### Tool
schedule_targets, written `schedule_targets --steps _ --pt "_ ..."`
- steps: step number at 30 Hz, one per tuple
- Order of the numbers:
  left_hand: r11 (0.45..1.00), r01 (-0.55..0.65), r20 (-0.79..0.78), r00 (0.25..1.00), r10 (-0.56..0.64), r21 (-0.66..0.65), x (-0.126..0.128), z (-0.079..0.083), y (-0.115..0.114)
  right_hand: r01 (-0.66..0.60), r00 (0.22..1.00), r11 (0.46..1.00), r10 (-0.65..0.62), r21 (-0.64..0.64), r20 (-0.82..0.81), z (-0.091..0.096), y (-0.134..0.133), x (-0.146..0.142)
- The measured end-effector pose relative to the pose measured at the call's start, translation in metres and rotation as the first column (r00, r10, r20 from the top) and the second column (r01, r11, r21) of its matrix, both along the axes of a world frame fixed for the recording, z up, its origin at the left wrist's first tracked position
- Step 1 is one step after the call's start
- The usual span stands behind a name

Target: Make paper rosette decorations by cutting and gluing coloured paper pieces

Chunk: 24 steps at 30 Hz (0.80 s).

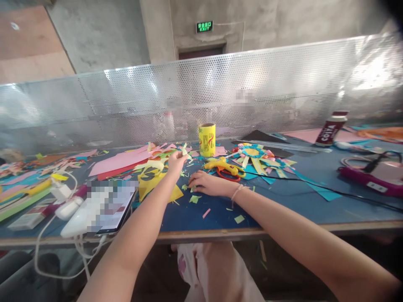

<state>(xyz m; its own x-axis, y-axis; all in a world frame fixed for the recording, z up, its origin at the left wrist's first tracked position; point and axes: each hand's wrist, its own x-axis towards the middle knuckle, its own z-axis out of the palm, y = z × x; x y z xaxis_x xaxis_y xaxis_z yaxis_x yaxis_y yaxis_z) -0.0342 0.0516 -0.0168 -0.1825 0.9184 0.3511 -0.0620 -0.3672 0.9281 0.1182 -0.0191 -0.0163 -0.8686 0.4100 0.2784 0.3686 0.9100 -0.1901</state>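
green paper [185,148] pinched in left hand [177,161], right hand [203,183] half-curled among scraps [195,199], grip unclear

Gray concrete wall [270,25], lit green exit sign [204,27], perforated metal partition [126,105], blue tabletop [299,212]

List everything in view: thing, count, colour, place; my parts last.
Exit sign: one, green, upper wall.
Perforated screen: one, silver, behind table.
Table: one, blue, across the middle.
Labelled cylinder: one, yellow, upright mid-table.
Likely glue gun: one, yellow, in front of cylinder.
Paper rosette: one, blue, yellow, pink, right of cylinder.
Bottle: one, dark red, rear right.
Power strips: apparently two, purple, right and left.
Phone: one, pale screen, front left.
Plugs: several, white, left of phone.
Paper sheets: uncountable, mixed colours, across table.
Trousers: pair, pale, below table.
Left grip: one, pinching pale green paper, left of cylinder.
Right grip: one, at green scraps, mid-table.
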Motion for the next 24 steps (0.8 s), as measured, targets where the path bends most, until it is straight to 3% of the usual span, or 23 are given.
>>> schedule_targets --steps 7,13,20,24 --pt "1.0 0.007 -0.023 1.0 -0.008 -0.014 0.0 0.003 -0.002 0.039 0.996 0.997 -0.045 -0.068 -0.081 0.003 0.006 0.006" --pt "1.0 0.02 0.003 1.0 -0.02 -0.024 0.001 0.01 -0.012 0.094 0.947 0.983 -0.136 -0.155 -0.291 0.009 0.01 0.019" --pt "0.982 0.166 0.114 0.981 -0.156 -0.09 0.005 0.013 -0.02 0.176 0.755 0.873 -0.417 -0.456 -0.506 0.02 0.012 0.03" --pt "0.974 0.21 0.142 0.97 -0.196 -0.086 0.007 0.013 -0.022 0.062 0.661 0.785 -0.495 -0.617 -0.563 0.022 0.014 0.031"
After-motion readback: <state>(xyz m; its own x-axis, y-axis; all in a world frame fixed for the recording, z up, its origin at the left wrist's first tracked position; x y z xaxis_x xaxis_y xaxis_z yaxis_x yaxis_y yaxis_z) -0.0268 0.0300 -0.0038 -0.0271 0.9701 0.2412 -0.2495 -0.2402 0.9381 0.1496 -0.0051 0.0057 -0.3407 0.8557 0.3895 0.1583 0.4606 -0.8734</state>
